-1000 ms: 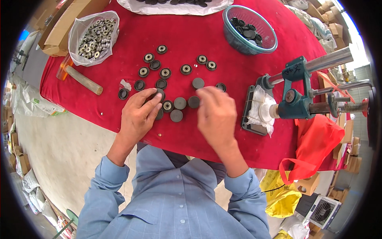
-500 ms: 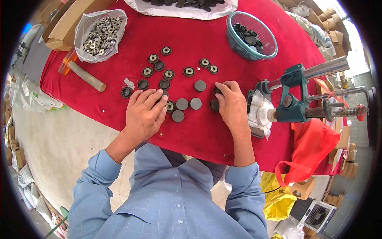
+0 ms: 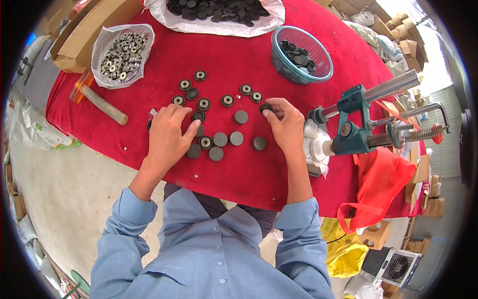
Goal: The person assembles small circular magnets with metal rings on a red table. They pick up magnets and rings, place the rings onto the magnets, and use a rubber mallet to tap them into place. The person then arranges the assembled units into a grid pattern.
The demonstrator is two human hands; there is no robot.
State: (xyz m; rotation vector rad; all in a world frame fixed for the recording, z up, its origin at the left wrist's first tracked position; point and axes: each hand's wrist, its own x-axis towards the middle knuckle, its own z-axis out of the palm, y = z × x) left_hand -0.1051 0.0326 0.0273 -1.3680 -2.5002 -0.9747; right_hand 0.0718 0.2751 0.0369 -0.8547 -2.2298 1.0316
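My right hand (image 3: pixel 286 124) pinches a round black cap (image 3: pixel 265 107) by its edge, above the red cloth. Another black cap (image 3: pixel 259 143) lies face down just below that hand. My left hand (image 3: pixel 169 133) rests over the left end of the group, thumb spread from the fingers. Its fingers partly cover a cap at the left and a scrap of white paper. Between the hands lie several plain black discs (image 3: pixel 219 139). Beyond them are caps with a metal bearing (image 3: pixel 227 100) seated inside, and a hollow black cap (image 3: pixel 191 93).
A teal bench press (image 3: pixel 351 117) stands beside my right hand. Farther back are a blue basket (image 3: pixel 326 74) of caps, a white sack (image 3: pixel 209 31) of caps and a clear bag (image 3: pixel 144 74) of bearings. A wooden-handled hammer (image 3: pixel 104 105) lies left; a red bag (image 3: pixel 381 187) hangs right.
My left hand has moved left, uncovering discs near the middle. My right hand has picked up a black cap and holds it between thumb and fingers. The whole view has shifted slightly.
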